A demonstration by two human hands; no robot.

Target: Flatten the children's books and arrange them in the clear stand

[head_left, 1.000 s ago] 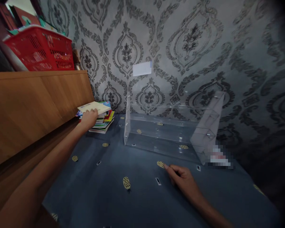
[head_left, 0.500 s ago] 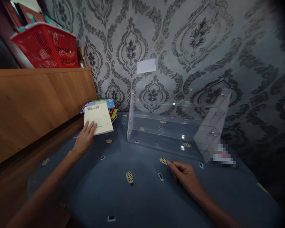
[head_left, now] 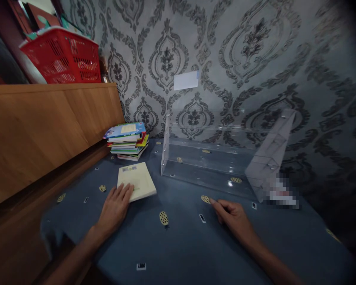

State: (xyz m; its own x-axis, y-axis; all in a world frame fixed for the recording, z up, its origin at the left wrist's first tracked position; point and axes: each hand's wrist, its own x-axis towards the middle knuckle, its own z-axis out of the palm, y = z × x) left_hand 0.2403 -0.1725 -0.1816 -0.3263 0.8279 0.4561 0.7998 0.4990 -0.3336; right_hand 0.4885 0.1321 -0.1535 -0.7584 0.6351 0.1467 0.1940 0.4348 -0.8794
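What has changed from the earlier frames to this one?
The left hand has brought the cream book off the stack, toward the person and to the right, uncovering a blue book. It still has hold of the cream book. The right hand, rack and basket stay as they were.

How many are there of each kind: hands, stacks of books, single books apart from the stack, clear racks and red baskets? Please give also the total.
Hands: 2 (left hand, right hand)
Stack of books: 1
Single cream book: 1
Clear rack: 1
Red basket: 1
Total: 6
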